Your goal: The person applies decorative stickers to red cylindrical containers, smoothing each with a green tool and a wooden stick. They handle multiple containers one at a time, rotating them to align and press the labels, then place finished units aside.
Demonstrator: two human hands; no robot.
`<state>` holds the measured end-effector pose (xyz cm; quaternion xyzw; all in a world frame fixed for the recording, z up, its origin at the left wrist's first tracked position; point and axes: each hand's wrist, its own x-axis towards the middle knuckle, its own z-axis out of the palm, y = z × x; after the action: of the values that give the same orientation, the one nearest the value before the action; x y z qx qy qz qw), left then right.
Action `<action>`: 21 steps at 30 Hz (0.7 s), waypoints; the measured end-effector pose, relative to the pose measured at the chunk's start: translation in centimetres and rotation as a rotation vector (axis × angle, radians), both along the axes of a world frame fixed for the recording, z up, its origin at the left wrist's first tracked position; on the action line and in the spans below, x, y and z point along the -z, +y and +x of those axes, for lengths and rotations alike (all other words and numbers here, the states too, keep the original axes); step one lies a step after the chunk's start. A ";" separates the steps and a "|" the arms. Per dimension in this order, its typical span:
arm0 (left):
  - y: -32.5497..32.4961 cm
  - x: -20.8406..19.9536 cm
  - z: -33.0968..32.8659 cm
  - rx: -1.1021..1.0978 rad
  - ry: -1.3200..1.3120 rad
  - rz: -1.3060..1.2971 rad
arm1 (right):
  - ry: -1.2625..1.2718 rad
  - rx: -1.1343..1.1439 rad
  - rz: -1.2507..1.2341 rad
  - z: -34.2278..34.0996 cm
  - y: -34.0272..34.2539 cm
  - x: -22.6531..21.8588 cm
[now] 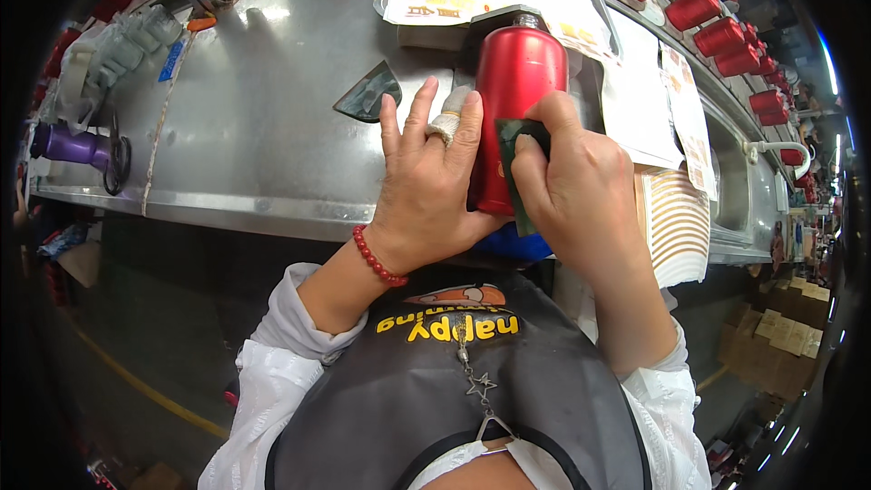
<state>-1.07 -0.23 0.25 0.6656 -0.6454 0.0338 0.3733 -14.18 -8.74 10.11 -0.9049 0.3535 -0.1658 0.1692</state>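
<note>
Tapering to a point, a glossy dark plate (pixel 370 95) lies on the smooth steel surface (pixel 263 109), back from its front edge. The left hand (pixel 428 180), one finger wrapped in pale, rough cloth, spreads its fingers open along a rounded, shiny red bottle (pixel 522 59) lying by that edge, neck to the back. The right hand (pixel 585 177) pinches a flat, dark green scraper (pixel 506 141) against it. Loosely steadied, the bottle could roll; a tilted scraper corner might scratch its finish.

Yellow lettering (pixel 490 326) is running upside down across the dark apron (pixel 454 390). A small yellowish mark (pixel 501 170) is showing on the red bottle (pixel 523 68), seemingly partly covered and too small to read.
</note>
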 end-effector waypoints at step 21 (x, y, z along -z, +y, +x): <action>0.5 3.5 0.9 0.123 0.153 0.168 | -0.170 0.260 -0.199 -26.3 -5.0 8.4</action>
<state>-0.19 0.28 -3.26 0.6543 -0.6552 -0.0941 0.3658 -40.51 -13.69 1.68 -0.8467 0.4337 -0.2961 0.0854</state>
